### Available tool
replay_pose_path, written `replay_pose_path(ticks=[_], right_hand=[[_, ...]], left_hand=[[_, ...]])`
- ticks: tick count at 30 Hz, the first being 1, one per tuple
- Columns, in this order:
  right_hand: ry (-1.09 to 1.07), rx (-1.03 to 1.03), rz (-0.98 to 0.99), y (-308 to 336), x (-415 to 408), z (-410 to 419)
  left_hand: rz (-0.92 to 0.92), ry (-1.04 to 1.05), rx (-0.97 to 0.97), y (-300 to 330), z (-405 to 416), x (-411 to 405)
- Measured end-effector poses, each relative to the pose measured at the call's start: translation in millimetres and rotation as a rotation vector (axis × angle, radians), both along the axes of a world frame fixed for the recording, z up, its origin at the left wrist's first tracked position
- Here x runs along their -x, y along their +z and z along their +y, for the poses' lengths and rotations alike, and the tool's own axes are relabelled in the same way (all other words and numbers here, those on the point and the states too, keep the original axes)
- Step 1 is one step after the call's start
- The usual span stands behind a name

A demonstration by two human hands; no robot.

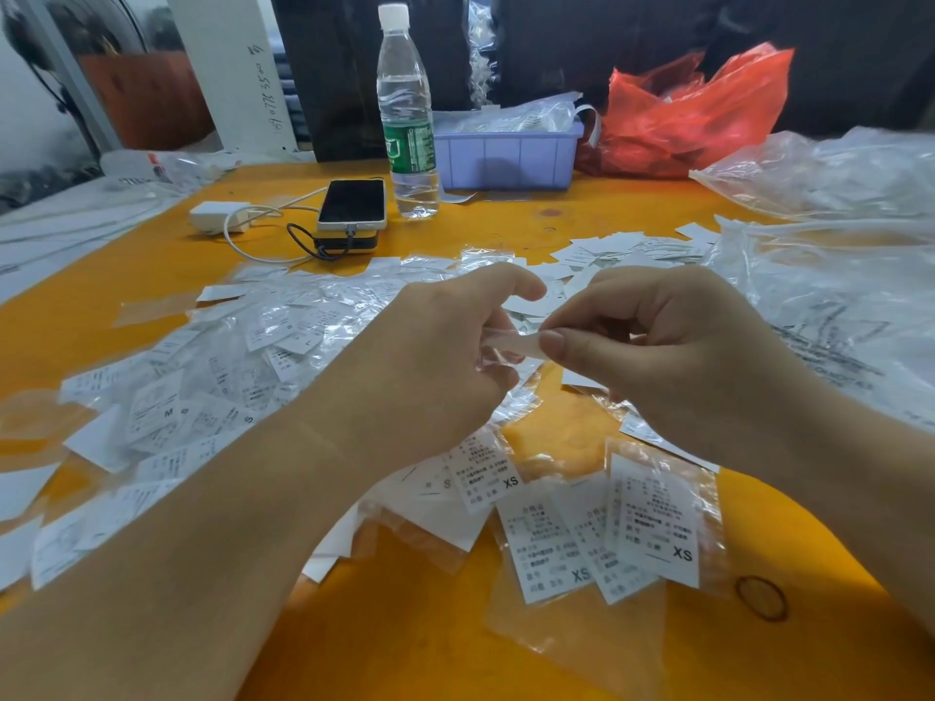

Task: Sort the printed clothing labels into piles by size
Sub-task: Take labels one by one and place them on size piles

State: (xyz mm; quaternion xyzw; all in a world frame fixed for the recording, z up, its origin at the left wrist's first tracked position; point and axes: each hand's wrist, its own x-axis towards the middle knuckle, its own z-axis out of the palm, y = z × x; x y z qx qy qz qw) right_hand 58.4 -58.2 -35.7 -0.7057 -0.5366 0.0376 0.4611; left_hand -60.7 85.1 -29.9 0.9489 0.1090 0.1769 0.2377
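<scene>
Both hands up over the orange table (506, 665), sharing one white label (523, 343). Label's long axis runs roughly left-right between them, seen nearly edge-on so its print can't be read. Left hand (430, 356) fingers curled shut around the label's left end and some clear film; right hand (673, 341) thumb and forefinger pinched tight on its right end.

Below the hands, near the table's front edge: small pile of XS labels (602, 538) in clear sleeves, fanned and overlapping, long axes mostly pointing away from the person, XS at the near corners. To the left, a big loose heap of mixed labels (202, 387) (M, S, L readable on a few). More labels (627, 247) scattered behind the hands.

Far side: water bottle (407, 113) upright, phone (352, 203) stacked on a power bank, white charger (218, 217), purple bin (506, 156), red plastic bag (693, 113). Clear bags (830, 275) crowd the right. Rubber band (761, 598) lies just right of the XS pile.
</scene>
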Motion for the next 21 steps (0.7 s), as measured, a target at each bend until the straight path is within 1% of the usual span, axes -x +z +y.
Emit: replay_pose_path(ticks=[8,12,21], right_hand=[[-0.014,0.035,0.025,0.2,0.5,1.3],[-0.008,0.057,0.002,-1.1,0.0,0.9],[-0.075,-0.007,-0.200,-3.0,0.6,-0.9]], left_hand=[[0.001,-0.035,0.004,0.8,-0.9,0.9],[0.000,-0.032,0.002,1.0,-0.9,1.3],[0.017,-0.044,0.178,-0.6,-0.9,0.2]])
